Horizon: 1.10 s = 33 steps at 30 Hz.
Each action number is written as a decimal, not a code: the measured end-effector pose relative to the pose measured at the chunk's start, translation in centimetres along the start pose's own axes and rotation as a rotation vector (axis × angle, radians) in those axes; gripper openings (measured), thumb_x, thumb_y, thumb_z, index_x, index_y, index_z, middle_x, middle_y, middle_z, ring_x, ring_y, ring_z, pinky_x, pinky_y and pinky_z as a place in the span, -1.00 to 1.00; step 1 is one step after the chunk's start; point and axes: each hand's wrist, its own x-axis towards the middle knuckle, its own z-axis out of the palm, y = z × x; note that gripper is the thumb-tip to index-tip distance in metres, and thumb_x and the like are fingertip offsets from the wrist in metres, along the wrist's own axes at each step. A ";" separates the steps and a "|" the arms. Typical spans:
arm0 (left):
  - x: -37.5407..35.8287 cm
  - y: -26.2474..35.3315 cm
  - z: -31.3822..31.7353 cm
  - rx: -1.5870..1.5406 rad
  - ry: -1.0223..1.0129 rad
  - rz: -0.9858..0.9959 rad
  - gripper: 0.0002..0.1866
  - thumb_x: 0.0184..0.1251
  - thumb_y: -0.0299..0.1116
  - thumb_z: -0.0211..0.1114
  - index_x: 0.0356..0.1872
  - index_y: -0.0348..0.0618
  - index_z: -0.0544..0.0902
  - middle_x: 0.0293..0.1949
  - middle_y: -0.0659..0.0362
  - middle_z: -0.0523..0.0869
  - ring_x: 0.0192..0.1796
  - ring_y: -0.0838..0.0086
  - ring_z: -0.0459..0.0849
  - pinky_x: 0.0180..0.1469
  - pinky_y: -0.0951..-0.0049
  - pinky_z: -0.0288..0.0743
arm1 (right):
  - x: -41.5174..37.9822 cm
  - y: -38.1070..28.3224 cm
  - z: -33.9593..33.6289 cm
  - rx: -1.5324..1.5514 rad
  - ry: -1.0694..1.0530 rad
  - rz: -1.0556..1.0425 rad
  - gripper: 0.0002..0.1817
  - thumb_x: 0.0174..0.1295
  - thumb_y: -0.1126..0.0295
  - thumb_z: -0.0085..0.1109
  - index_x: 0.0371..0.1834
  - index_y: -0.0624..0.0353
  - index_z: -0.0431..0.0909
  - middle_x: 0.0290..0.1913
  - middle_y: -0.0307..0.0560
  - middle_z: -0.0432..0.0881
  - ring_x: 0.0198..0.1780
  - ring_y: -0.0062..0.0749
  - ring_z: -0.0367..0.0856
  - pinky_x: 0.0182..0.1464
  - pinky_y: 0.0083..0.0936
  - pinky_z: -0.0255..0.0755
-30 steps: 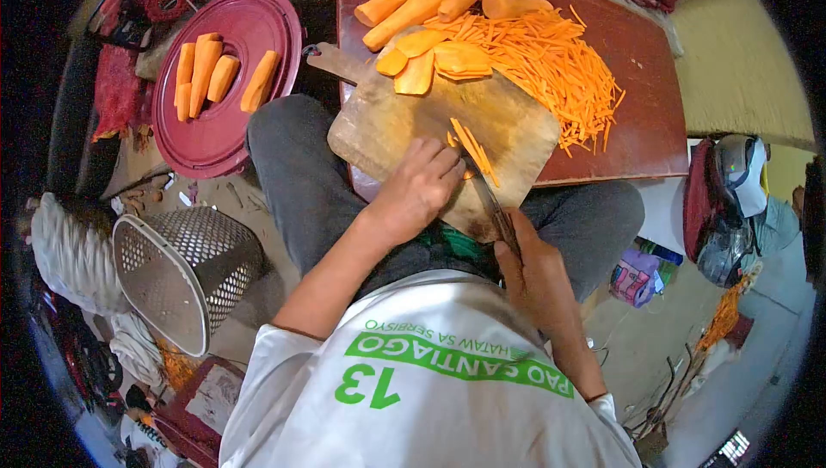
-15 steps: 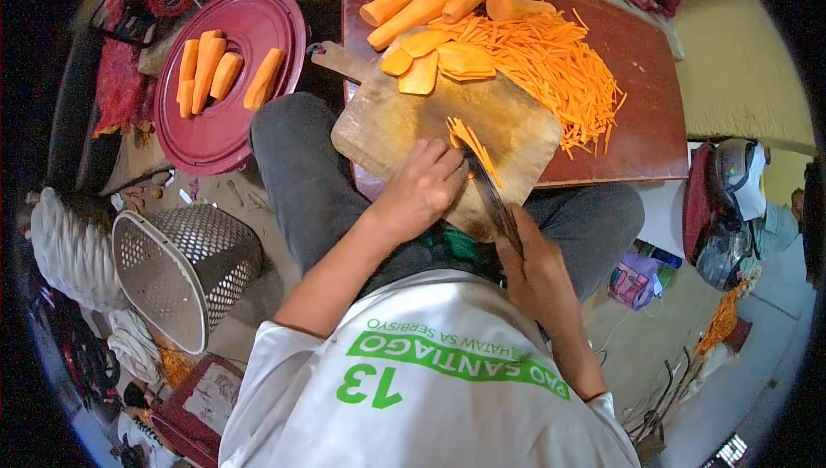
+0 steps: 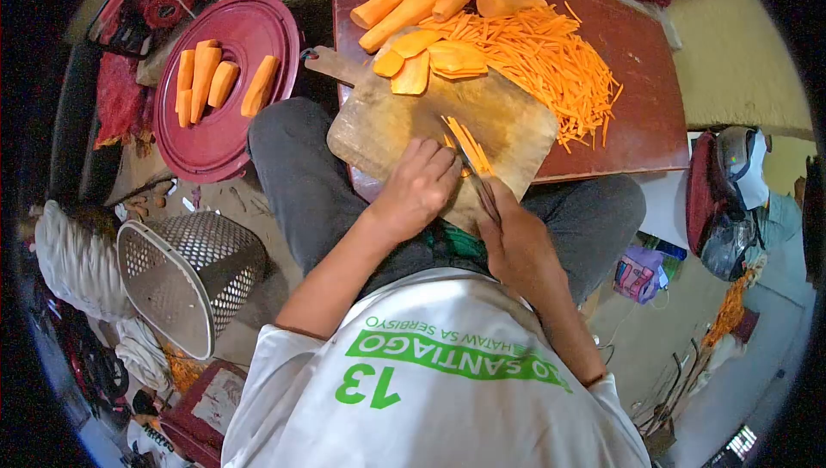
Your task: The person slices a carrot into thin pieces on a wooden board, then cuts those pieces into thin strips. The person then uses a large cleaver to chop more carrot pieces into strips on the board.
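Note:
A worn wooden cutting board (image 3: 404, 120) rests across my lap and a dark red tray (image 3: 637, 98). My left hand (image 3: 419, 188) presses a carrot slice down on the board's near part, fingers curled over it. My right hand (image 3: 514, 240) grips a knife (image 3: 476, 174) whose blade lies beside my left fingertips. Thin cut carrot strips (image 3: 469, 143) lie just beyond the blade. Flat carrot slices (image 3: 430, 57) are stacked at the board's far end. A large heap of carrot sticks (image 3: 551, 59) covers the tray, with peeled whole carrots (image 3: 404, 8) behind it.
A round red lid (image 3: 202, 137) at the left carries several peeled carrot pieces (image 3: 206, 81). A metal mesh basket (image 3: 185, 274) lies tipped on the floor at the lower left. Bags and a helmet (image 3: 736, 201) sit at the right.
My right hand and the knife have moved forward and left, closer to my left fingers. The cut strips have shifted a little along the board.

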 end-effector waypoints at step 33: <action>0.0 0.4 -0.2 0.102 0.028 0.041 -0.75 0.15 -0.40 0.34 -0.23 -0.38 0.78 -0.24 -0.03 0.71 -0.08 0.11 0.72 0.35 -0.01 0.55 | 1.5 -0.4 -0.3 0.098 0.060 -0.057 -0.59 0.59 0.46 0.12 0.43 0.32 0.49 0.02 0.45 0.74 0.07 0.46 0.75 0.04 0.01 0.63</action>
